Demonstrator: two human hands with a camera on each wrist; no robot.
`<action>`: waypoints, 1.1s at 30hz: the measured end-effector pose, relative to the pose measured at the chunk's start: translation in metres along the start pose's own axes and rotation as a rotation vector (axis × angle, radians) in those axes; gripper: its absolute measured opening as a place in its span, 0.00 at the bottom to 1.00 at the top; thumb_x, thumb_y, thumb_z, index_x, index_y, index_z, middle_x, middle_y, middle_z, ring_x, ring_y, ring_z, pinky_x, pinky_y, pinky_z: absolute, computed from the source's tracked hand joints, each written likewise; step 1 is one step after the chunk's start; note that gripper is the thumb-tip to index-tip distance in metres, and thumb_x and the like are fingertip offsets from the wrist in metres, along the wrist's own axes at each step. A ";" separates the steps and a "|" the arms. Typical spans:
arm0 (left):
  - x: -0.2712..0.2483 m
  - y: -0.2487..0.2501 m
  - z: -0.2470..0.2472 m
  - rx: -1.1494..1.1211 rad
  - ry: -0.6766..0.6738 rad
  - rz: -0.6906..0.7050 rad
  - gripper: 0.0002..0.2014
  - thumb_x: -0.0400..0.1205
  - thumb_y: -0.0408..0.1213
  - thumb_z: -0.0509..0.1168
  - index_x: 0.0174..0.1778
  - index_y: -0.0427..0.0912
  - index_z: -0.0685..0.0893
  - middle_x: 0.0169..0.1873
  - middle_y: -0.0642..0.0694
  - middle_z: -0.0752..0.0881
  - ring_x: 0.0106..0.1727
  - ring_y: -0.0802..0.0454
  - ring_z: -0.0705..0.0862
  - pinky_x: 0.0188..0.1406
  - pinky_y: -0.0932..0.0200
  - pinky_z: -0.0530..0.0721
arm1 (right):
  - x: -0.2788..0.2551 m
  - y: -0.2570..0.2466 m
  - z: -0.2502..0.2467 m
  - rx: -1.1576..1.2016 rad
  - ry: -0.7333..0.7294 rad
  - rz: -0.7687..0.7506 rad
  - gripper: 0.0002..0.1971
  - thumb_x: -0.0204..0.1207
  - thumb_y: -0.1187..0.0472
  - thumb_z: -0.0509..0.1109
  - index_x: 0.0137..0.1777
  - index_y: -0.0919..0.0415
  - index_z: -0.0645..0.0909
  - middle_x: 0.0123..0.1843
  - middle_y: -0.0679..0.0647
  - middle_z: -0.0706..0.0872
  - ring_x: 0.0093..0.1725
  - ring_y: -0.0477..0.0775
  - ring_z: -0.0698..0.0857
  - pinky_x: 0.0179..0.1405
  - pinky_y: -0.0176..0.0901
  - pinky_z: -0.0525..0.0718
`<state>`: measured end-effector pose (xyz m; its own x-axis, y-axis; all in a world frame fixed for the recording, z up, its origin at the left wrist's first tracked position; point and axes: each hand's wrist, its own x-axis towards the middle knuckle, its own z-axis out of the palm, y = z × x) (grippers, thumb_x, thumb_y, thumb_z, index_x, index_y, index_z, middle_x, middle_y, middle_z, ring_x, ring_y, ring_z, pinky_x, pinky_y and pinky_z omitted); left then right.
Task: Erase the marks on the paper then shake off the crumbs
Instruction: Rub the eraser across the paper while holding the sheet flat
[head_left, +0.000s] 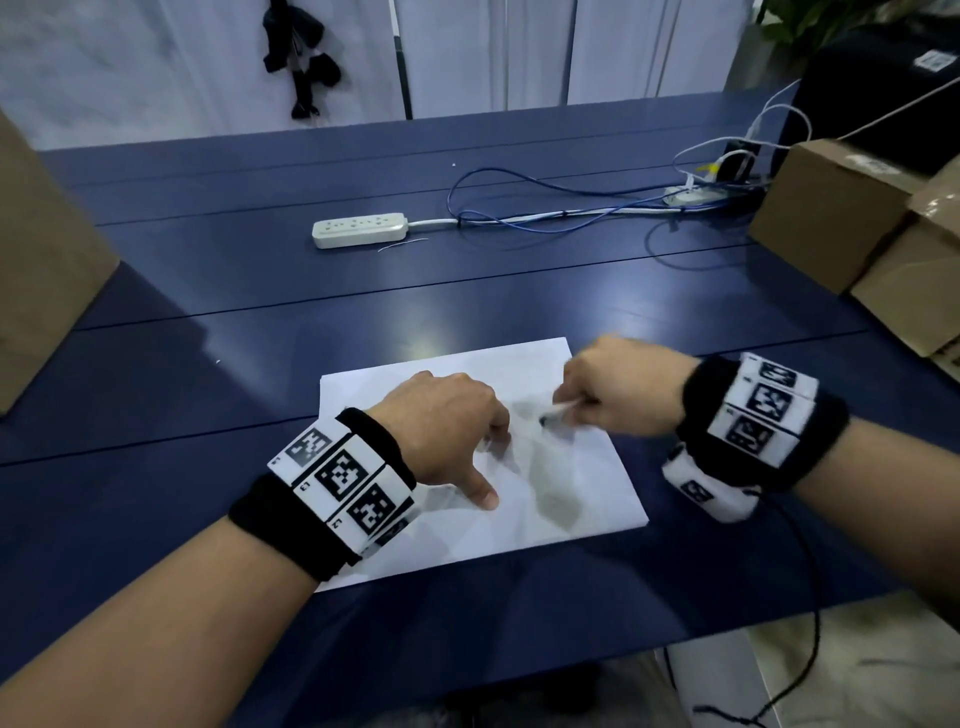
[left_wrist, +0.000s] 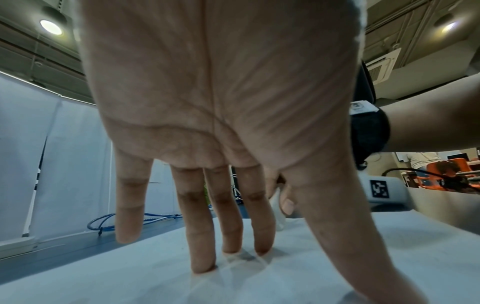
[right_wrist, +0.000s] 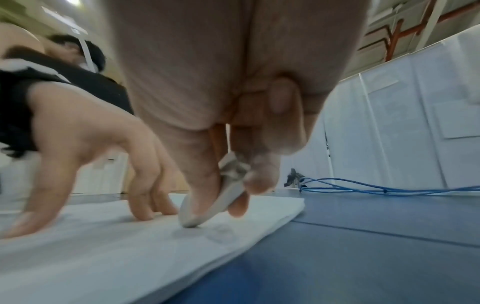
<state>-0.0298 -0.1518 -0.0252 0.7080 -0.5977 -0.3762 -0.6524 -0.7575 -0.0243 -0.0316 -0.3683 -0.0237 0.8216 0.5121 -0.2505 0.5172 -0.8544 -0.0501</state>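
Both hands busy: my left hand (head_left: 447, 426) spread, pinning paper (head_left: 587, 499); right hand (head_left: 618, 384) pinching eraser (right_wrist: 215, 203) beside it. Hard rubbing could crease paper.

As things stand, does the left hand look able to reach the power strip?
Probably yes. Only bare table lies between the left hand and the power strip, but the hand now presses the paper flat, so it would have to let go.
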 end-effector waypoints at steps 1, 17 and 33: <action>0.000 0.000 0.000 -0.004 0.001 0.000 0.27 0.66 0.67 0.76 0.56 0.56 0.83 0.54 0.60 0.84 0.58 0.54 0.80 0.59 0.50 0.79 | 0.003 0.004 0.001 -0.020 0.014 0.010 0.21 0.67 0.37 0.57 0.49 0.44 0.85 0.42 0.49 0.87 0.47 0.59 0.85 0.46 0.56 0.87; 0.001 -0.001 0.001 0.003 -0.004 -0.003 0.29 0.66 0.67 0.76 0.56 0.56 0.83 0.55 0.59 0.83 0.58 0.52 0.80 0.58 0.48 0.80 | -0.009 -0.011 0.002 -0.108 -0.033 -0.147 0.12 0.80 0.48 0.65 0.57 0.45 0.87 0.52 0.46 0.84 0.52 0.53 0.83 0.42 0.43 0.78; 0.002 0.000 0.002 0.004 -0.013 0.005 0.25 0.68 0.66 0.75 0.53 0.56 0.79 0.56 0.58 0.80 0.58 0.53 0.79 0.55 0.52 0.77 | -0.035 -0.020 0.004 0.075 -0.198 -0.231 0.11 0.78 0.52 0.69 0.59 0.48 0.87 0.51 0.45 0.85 0.50 0.48 0.81 0.45 0.41 0.76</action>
<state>-0.0291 -0.1519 -0.0279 0.7014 -0.5976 -0.3885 -0.6568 -0.7536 -0.0265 -0.0716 -0.3695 -0.0180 0.6179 0.6729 -0.4068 0.6597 -0.7251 -0.1974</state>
